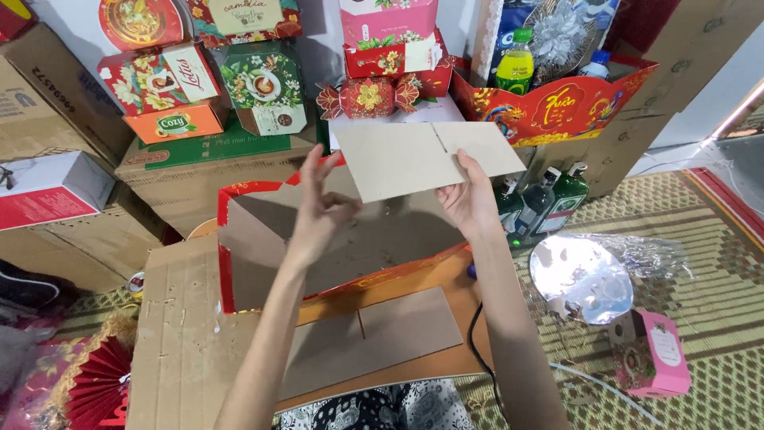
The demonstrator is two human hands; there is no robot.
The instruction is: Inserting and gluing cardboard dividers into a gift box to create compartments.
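Holding slotted card [426, 155] | right hand [469, 199] gripping | left hand [322, 209] open | red box [239, 247] empty

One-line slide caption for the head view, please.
Right hand holds a slotted grey cardboard sheet above an open red-trimmed cardboard box; left hand open beside it.

The right hand [469, 203] pinches the lower edge of a slotted grey cardboard sheet [426, 157], holding it tilted above an open red box [318, 247], while the left hand [322, 211] hovers open-fingered just beside the sheet's left corner. A second slotted cardboard sheet [374, 338] lies flat below the box, green glass bottles [549, 199] stand to the right, and a small pink box [652, 354] sits on the woven mat [716, 263].
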